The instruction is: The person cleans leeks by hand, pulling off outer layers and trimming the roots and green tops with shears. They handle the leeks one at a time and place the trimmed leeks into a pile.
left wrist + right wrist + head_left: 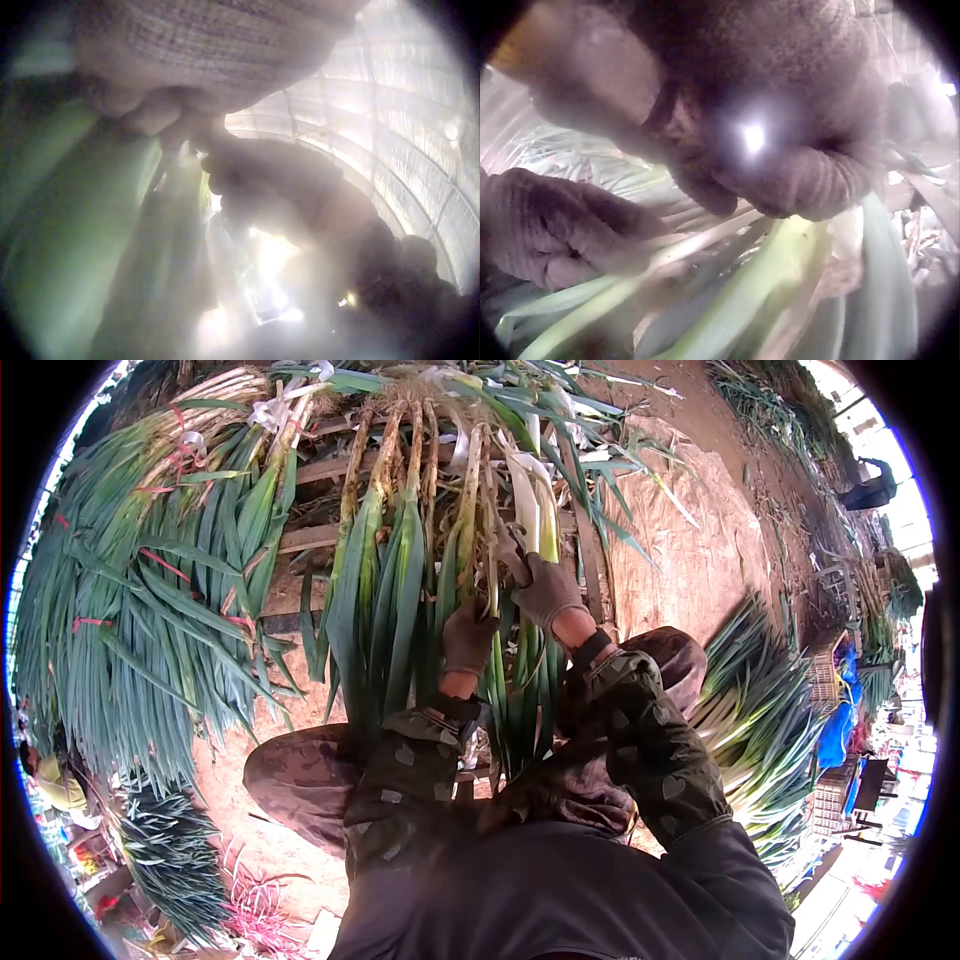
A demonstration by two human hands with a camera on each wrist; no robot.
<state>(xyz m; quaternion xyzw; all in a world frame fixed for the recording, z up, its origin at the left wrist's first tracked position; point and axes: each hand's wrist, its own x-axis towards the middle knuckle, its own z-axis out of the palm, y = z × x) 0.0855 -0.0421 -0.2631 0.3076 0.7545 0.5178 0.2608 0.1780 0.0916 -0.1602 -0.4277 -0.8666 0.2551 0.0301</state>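
Leeks with long green leaves (405, 575) lie side by side before the person, roots away from the body. Both hands wear brownish-grey gloves. The left hand (468, 640) grips a leek stalk among the leaves; in the right wrist view the left hand (562, 229) has curled fingers round a thin pale stalk (679, 251). Just right and farther up, the right hand (548, 592) pinches leaves beside a white-stemmed leek (527, 500). In the right wrist view the right hand (780, 127) has its fingertips on a yellow-green stalk (787, 240). The left wrist view is hazy.
Bundled leeks with red ties (140, 590) are piled at the left. More leeks (760, 720) lie at the right beyond the knee, near crates (828, 800) and a blue bag (838, 735). Pink ties (255, 905) lie at lower left. Brown sheeting (690, 520) covers ground at upper right.
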